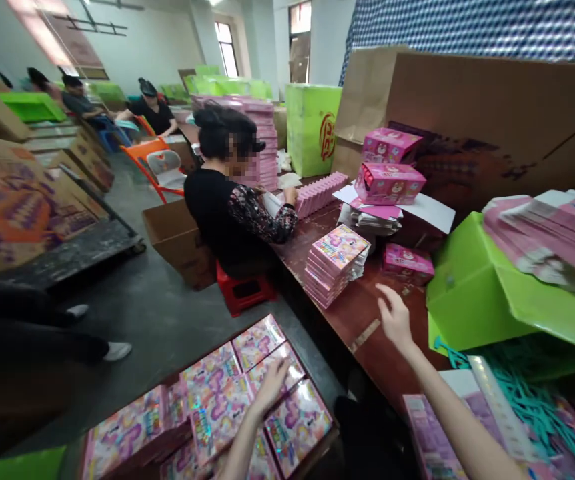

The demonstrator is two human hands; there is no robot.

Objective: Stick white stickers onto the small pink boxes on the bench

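Note:
My left hand (271,385) reaches down with its fingers stretched flat onto the pink printed boxes (217,400) packed in rows in a carton beside my seat. My right hand (393,315) hovers open over the brown table (362,313), fingers spread, holding nothing. It is nearest to a stack of flat pink boxes (335,263) a little further along the table. A small pink box (407,261) lies just beyond that.
A green carton (472,293) with pink sheets on top stands at my right, teal straps (517,393) below it. A seated person (232,200) works at the table's far end on a red stool (245,293). More people sit further back. Cardboard cartons (12,193) line the left.

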